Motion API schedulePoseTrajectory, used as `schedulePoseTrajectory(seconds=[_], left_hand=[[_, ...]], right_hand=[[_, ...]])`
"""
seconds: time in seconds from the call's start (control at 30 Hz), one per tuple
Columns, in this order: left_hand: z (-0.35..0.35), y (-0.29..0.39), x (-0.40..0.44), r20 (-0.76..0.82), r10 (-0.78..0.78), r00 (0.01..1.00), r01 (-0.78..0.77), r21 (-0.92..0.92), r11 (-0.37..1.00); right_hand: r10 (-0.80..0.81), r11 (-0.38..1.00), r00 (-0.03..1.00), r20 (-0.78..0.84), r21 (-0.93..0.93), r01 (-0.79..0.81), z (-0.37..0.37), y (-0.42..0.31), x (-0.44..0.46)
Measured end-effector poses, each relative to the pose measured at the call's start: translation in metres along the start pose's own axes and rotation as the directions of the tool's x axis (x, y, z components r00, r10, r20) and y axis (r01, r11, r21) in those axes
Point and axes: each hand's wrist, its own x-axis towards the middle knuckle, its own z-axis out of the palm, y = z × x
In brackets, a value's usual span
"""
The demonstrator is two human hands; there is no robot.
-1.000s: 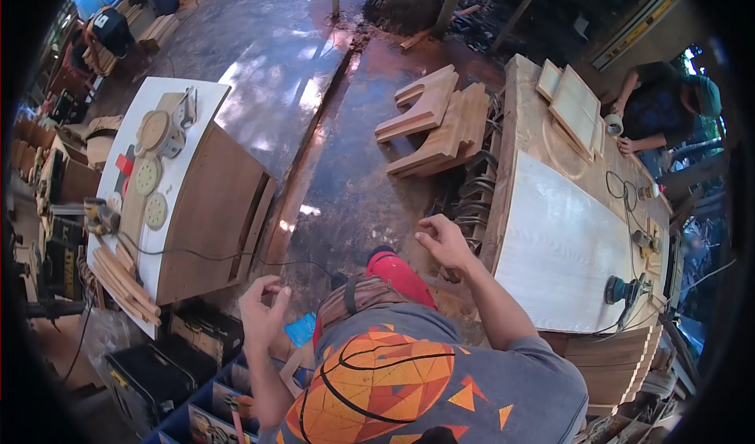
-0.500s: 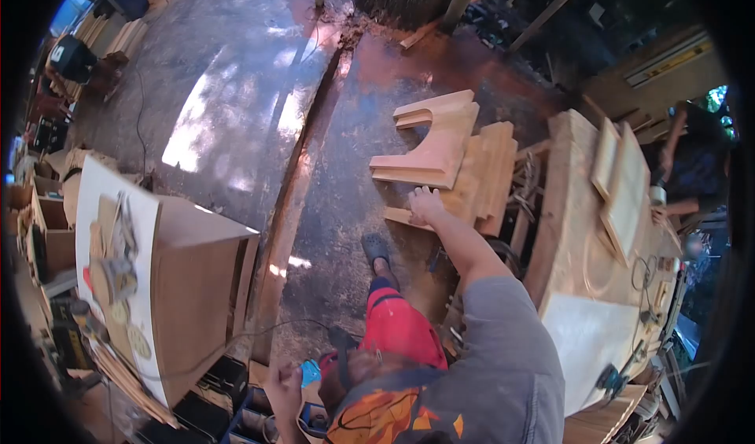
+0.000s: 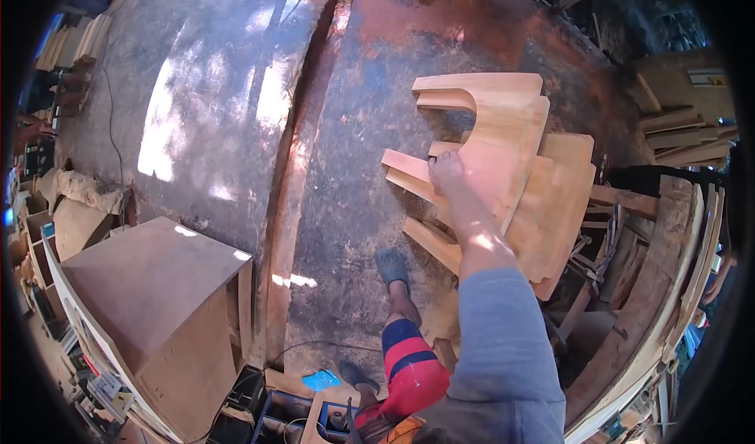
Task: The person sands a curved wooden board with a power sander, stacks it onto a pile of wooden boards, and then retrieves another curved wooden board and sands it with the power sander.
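Observation:
My right hand (image 3: pixel 447 170) is closed over the near leg of a pale wooden panel (image 3: pixel 503 149) with a curved cut-out. This panel lies on top of a stack of similar cut wooden boards (image 3: pixel 550 200), which fan out toward the right. From under it the leg of a lower board (image 3: pixel 432 239) sticks out to the left. The fingertips are partly hidden behind the leg's edge. My left hand is out of view.
A plywood cabinet (image 3: pixel 157 287) stands at the left. A workbench (image 3: pixel 653 287) with scrap wood under it runs along the right. A blue tool tote (image 3: pixel 283 416) sits near my feet, and a long groove (image 3: pixel 295 129) crosses the concrete floor.
The view has tipped down toward the floor. My right hand has moved from the lower boards onto the top panel's near leg, and the panel sits turned. My left hand has left the view.

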Motion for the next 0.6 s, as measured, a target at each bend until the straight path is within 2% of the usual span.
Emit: schedulePoseTrajectory(seconds=[0.07, 0.17, 0.23, 0.27, 0.33, 0.37, 0.4, 0.43, 0.5, 0.53, 0.57, 0.6], left_hand=[[-0.007, -0.003, -0.002, -0.006, 0.014, 1.000, -0.014, -0.001, 1.000], [-0.018, -0.023, -0.001, -0.024, 0.088, 0.996, -0.088, -0.030, 0.996], [-0.020, -0.057, 0.021, -0.027, 0.160, 0.987, -0.161, -0.068, 0.985], [-0.018, -0.063, 0.026, -0.026, 0.175, 0.984, -0.177, -0.073, 0.982], [-0.020, -0.056, 0.034, -0.140, 0.172, 0.975, -0.207, -0.291, 0.934], [-0.016, -0.052, 0.035, -0.143, 0.193, 0.971, -0.228, -0.298, 0.927], [-0.011, -0.053, 0.030, -0.239, 0.297, 0.924, -0.364, -0.320, 0.875], [-0.011, -0.048, 0.027, -0.340, 0.396, 0.853, -0.503, -0.332, 0.798], [-0.029, -0.034, 0.013, -0.319, 0.598, 0.735, -0.613, 0.063, 0.787], [-0.036, -0.037, 0.011, -0.322, 0.718, 0.617, -0.700, 0.193, 0.688], [-0.041, -0.040, 0.013, -0.298, 0.825, 0.480, -0.764, 0.321, 0.560], [-0.047, -0.044, 0.014, -0.303, 0.872, 0.385, -0.819, 0.323, 0.474]], right_hand=[[-0.007, 0.998, 1.000, 0.030, 0.069, 0.005, 0.000, -0.003, -0.003], [-0.060, 0.992, 0.998, -0.025, 0.108, 0.062, -0.019, -0.007, -0.042], [-0.206, 0.970, 0.978, 0.030, 0.140, 0.199, -0.057, -0.019, -0.103], [-0.216, 0.966, 0.976, -0.017, 0.142, 0.216, -0.070, -0.028, -0.136], [-0.211, 0.965, 0.974, -0.081, 0.138, 0.221, -0.083, -0.054, -0.198], [-0.222, 0.963, 0.959, -0.178, 0.116, 0.245, -0.082, -0.068, -0.226], [-0.234, 0.959, 0.935, -0.267, 0.091, 0.267, -0.080, -0.085, -0.260], [-0.213, 0.966, 0.935, -0.283, 0.082, 0.244, -0.087, -0.096, -0.297], [-0.331, 0.931, 0.882, -0.335, 0.037, 0.363, -0.101, -0.124, -0.383], [-0.300, 0.941, 0.890, -0.343, 0.045, 0.335, -0.101, -0.141, -0.423], [-0.341, 0.926, 0.847, -0.407, 0.010, 0.377, -0.100, -0.156, -0.461], [-0.378, 0.910, 0.803, -0.461, -0.025, 0.414, -0.097, -0.174, -0.502]])
